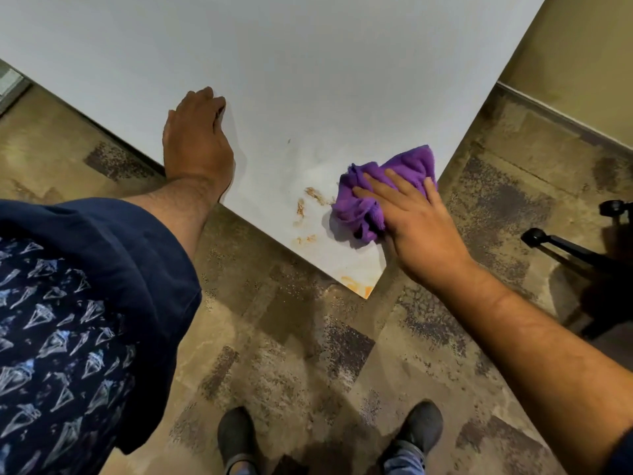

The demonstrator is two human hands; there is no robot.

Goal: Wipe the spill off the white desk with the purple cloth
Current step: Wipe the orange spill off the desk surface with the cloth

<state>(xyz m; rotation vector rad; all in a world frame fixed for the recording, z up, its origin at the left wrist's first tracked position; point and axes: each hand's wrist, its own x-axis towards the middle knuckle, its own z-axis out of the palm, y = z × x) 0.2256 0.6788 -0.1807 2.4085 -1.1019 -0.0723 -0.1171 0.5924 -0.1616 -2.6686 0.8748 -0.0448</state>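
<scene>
The white desk point(308, 63) fills the upper middle of the head view, its near corner pointing toward me. Orange-brown spill marks point(310, 204) streak the surface near that corner, with a larger orange patch point(358, 286) at the very tip. The purple cloth point(387, 186) lies crumpled on the desk just right of the streaks. My right hand point(411, 221) presses flat on top of the cloth, fingers spread over it. My left hand point(197, 142) rests on the desk's left edge, fingers curled down against the surface and holding nothing.
Patterned brown and grey carpet point(291, 354) surrounds the desk. Black chair legs with a caster point(561, 248) stand at the right. My shoes point(236, 437) are near the bottom, close to the desk corner. A beige wall point(582, 63) rises at the upper right.
</scene>
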